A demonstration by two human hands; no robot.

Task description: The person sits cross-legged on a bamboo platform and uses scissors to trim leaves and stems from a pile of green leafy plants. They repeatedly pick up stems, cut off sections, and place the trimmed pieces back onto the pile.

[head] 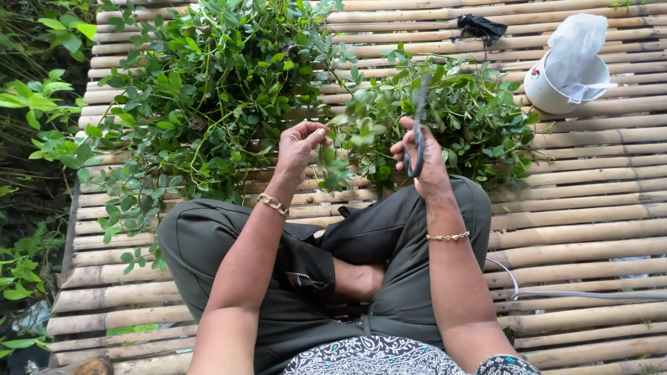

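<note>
1. The left hand [300, 147] is raised in front of the chest, palm turned inward, thumb and fingertips pinched together at the top.
2. The right hand [422, 158] is level with the left hand and apart from it, fingers curled shut (through scissor loops).
3. Both forearms are bare and rise from the lap, elbows bent.
4. Each wrist wears a gold bracelet.
5. The legs are crossed below the left hand.
</note>
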